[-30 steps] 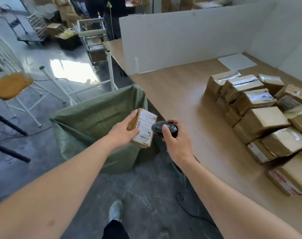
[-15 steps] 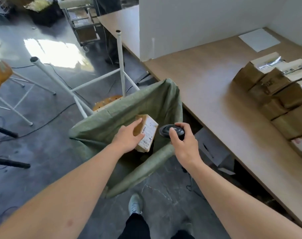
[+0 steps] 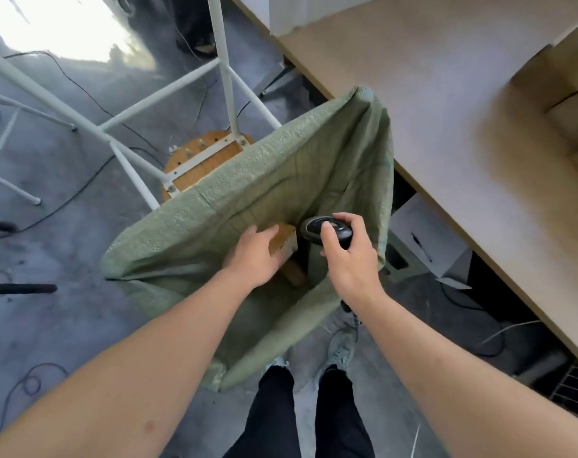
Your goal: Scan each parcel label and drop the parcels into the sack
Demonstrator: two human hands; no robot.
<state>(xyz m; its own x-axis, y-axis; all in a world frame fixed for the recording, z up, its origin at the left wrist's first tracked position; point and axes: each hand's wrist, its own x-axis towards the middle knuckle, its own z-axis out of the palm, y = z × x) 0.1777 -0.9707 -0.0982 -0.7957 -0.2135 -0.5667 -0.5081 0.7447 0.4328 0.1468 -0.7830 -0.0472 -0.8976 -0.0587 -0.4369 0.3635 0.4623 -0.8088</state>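
A grey, scuffed concrete floor lies beside the pale wooden table, with a coarse green woven sack gaping open against the table's near edge. The left hand grips a small brown cardboard parcel over the sack's mouth. The right hand is curled round a glossy black rounded barcode scanner. This looks like the drop step; next the left fingers need only loosen.
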